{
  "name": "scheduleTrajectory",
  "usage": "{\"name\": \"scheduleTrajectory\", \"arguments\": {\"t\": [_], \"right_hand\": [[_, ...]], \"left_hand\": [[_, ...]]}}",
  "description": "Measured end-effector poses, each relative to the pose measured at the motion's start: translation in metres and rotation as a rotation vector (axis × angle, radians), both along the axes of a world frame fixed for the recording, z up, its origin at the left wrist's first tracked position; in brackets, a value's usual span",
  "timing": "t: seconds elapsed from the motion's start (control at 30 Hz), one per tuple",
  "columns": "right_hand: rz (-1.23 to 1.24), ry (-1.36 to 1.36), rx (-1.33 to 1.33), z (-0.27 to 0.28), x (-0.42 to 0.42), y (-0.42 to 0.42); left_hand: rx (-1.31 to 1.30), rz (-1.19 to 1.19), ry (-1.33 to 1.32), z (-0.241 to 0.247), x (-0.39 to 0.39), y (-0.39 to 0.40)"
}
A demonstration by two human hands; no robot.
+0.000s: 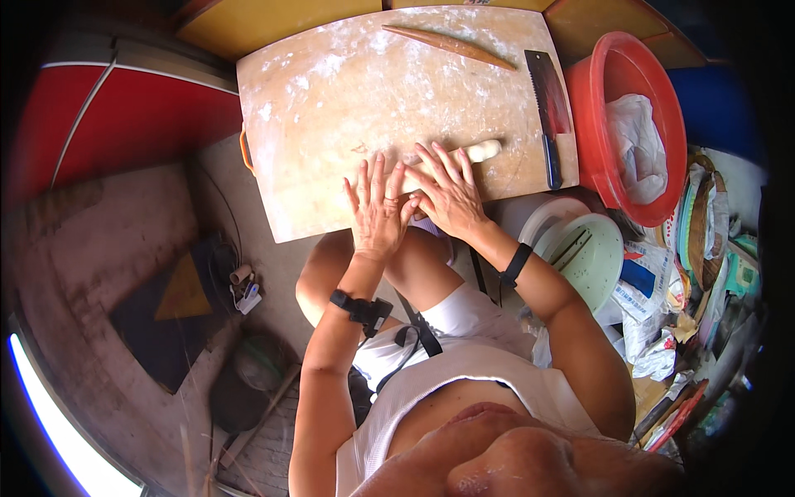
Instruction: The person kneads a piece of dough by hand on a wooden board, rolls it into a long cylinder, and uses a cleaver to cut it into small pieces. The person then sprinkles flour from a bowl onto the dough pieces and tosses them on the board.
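Observation:
A pale rope of dough (486,151) lies aslant near the front edge of a floured wooden board (310,143). My left hand (377,214) rests palm down with fingers spread at the rope's left part, hiding much of it. Over its middle lies my right hand (452,194), also flat with spread fingers; the thumbs almost meet. The rounded right end of the dough sticks out past my right fingers. Neither hand is closed around anything. Toward the far edge is a tapered wooden rolling pin (448,47). A dark-bladed knife (548,99) with a toothed edge lies along the board's right side.
Right of the board stands a red plastic basin (587,118) with a white plastic bag (638,152) inside. Below it, a pale green basin (599,273) holds chopsticks (571,250). Bags and packaging (646,298) crowd the far right. An orange handle (246,150) juts from the board's left edge.

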State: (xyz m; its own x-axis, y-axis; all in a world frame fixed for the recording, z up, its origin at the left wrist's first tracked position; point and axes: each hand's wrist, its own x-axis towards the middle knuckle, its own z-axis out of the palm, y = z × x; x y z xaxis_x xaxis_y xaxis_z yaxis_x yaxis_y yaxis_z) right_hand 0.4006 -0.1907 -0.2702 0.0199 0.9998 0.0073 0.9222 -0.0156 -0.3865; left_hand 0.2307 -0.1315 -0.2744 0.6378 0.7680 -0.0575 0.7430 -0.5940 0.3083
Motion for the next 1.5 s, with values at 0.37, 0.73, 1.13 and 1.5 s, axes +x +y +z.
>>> {"name": "scheduleTrajectory", "arguments": {"t": [0.37,0.73,1.13,1.5], "right_hand": [[-0.058,-0.113,0.164,-0.026,0.041,0.078],[-0.169,-0.131,0.136,-0.023,0.081,0.11],[-0.03,-0.15,0.031,-0.005,0.079,0.018],[0.019,0.015,0.255,-0.013,-0.058,0.12]], "left_hand": [[0.178,-0.005,0.062,-0.008,0.006,0.085],[0.183,-0.071,-0.09,-0.004,-0.006,0.074],[0.014,-0.247,0.106,0.003,-0.044,0.071],[-0.195,-0.091,0.152,0.012,-0.044,0.093]]}}
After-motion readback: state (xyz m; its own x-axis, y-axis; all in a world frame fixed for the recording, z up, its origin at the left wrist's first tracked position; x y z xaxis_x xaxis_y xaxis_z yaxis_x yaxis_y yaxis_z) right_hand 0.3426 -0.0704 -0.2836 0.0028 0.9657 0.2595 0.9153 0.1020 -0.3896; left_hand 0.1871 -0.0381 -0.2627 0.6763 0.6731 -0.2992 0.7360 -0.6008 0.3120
